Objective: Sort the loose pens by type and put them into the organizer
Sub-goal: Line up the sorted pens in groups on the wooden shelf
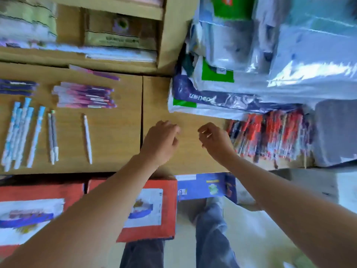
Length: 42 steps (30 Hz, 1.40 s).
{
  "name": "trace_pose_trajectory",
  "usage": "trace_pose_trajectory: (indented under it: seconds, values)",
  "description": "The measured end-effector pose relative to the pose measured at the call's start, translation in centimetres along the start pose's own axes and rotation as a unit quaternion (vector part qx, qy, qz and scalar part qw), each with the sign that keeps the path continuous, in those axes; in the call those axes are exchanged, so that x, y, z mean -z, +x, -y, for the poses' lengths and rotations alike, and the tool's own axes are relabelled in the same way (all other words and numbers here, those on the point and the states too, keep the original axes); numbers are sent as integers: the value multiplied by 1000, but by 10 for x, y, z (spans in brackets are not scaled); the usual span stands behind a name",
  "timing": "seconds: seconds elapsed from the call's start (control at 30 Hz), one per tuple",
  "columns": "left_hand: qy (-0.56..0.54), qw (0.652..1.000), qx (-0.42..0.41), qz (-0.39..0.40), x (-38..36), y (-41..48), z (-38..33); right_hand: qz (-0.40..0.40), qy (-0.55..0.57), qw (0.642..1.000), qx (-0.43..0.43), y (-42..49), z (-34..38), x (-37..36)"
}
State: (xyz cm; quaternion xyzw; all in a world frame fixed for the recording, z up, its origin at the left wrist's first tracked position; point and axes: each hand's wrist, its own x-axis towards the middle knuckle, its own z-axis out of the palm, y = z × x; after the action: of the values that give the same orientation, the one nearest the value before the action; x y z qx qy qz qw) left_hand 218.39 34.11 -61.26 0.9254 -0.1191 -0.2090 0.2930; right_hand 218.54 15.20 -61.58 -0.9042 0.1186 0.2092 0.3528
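Note:
Sorted groups of pens lie on the wooden table [116,147]. Pink and purple pens [85,95] are stacked at the middle left, dark blue pens [17,87] at the far left, light blue and white pens [19,134] below them. Two grey pens [53,136] and one white pen [87,139] lie apart. A mass of red and blue pens [270,134] fills a box at the right. My left hand [160,142] and my right hand [216,141] hover over the bare table centre with fingers loosely curled, and I see nothing in them.
Plastic-wrapped paper packs [270,64] are piled at the back right, overhanging the table. Shelves with books and a brown box [119,31] stand behind. Red boxes [150,207] and a blue box [204,186] sit below the table's front edge. The frame is blurred.

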Motion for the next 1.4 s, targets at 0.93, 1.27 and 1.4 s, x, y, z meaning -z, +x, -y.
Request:
trace_pose_trajectory:
  seconds: [0.93, 1.27, 1.4]
  values:
    - [198, 975, -49, 92, -193, 110, -274, -59, -36, 998, -3, -5, -275, 210]
    - [191, 981, 10, 43, -184, 112, -262, -81, -34, 996, -4, 14, -279, 201]
    - [161, 986, 8, 39, -182, 119, -266, -79, -29, 996, 40, 17, -267, 196]
